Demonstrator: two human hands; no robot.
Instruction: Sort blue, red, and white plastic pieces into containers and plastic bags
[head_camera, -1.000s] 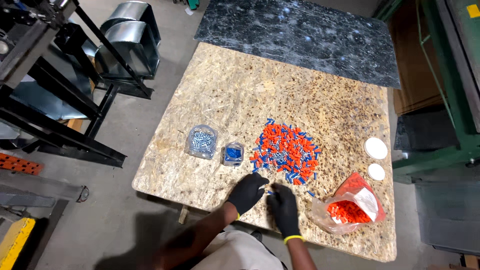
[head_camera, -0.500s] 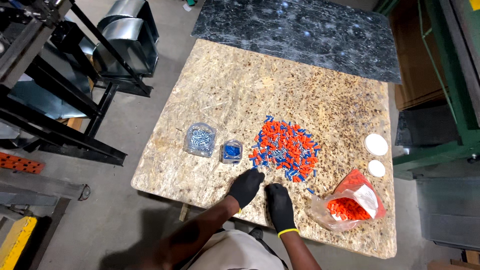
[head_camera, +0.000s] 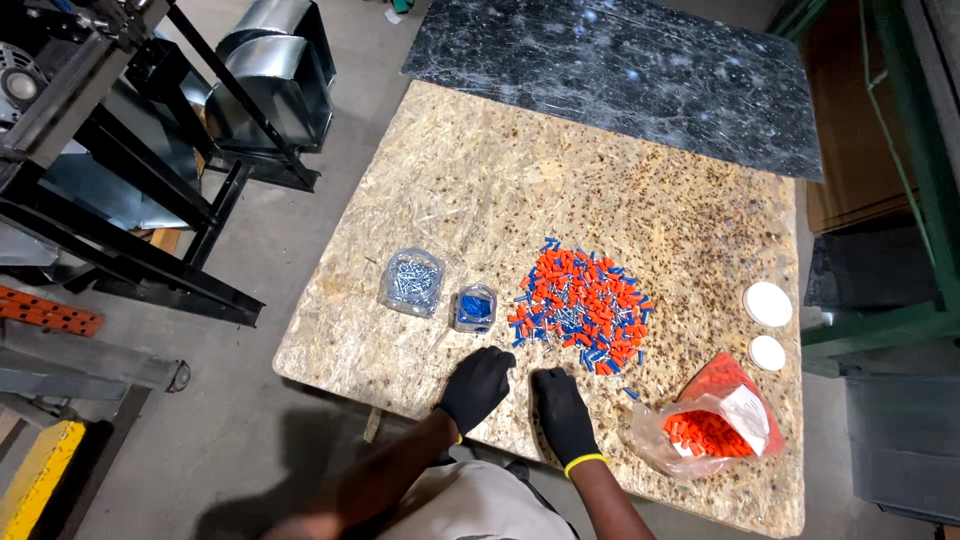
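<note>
Both my hands wear black gloves and rest on the near part of a chipboard tabletop. My left hand is curled, knuckles up, just below a small clear jar of blue pieces. Beside it, my right hand lies flat, fingers pointing at a loose pile of small orange and blue connectors mixed with screws. Neither hand touches the pile. I see nothing held in either hand.
A clear jar of screws stands left of the small jar. An open plastic bag of orange connectors lies at the right, with two white lids above it. A dark stone slab lies behind; black metal frames stand left.
Both hands have drawn back a little from the pile's near edge toward me. My left hand has curled up. The pile, jars and bag have not moved.
</note>
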